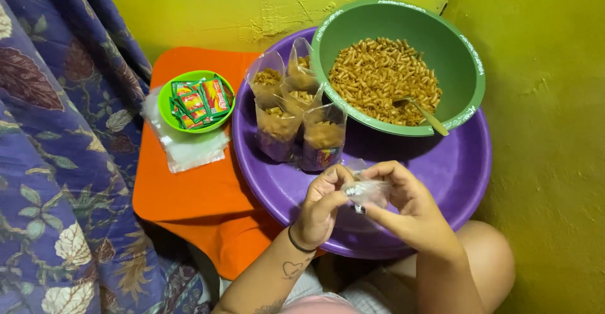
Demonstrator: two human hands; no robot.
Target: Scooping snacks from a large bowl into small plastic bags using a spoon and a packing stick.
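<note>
- Left hand and right hand meet over the near part of the purple basin. Both pinch one small clear plastic bag between thumb and fingertips; both grips are closed on it.
- The bag is held in the air just above the basin's near floor, touching nothing but the fingers. It looks crumpled and empty; I cannot tell whether its mouth is already parted.
- My judgement: the step in hand is opening the bag's mouth. To do it well I would rub the two layers against each other with the thumbs until they slip apart, then pull outward gently so the thin film does not tear.
- Keeping the bag over the basin seems wise, so anything dropped lands inside.
- Far in the basin sits a green bowl of fried macaroni snack, with a spoon resting at its near right edge.
- Just left of the bowl stand five filled bags, open-topped and leaning on each other. A careless elbow could tip them.
- Left of the basin, on an orange surface, lies a stack of flat clear bags. A small green bowl of seasoning sachets rests on it.
- Floral cloth hangs at far left.
</note>
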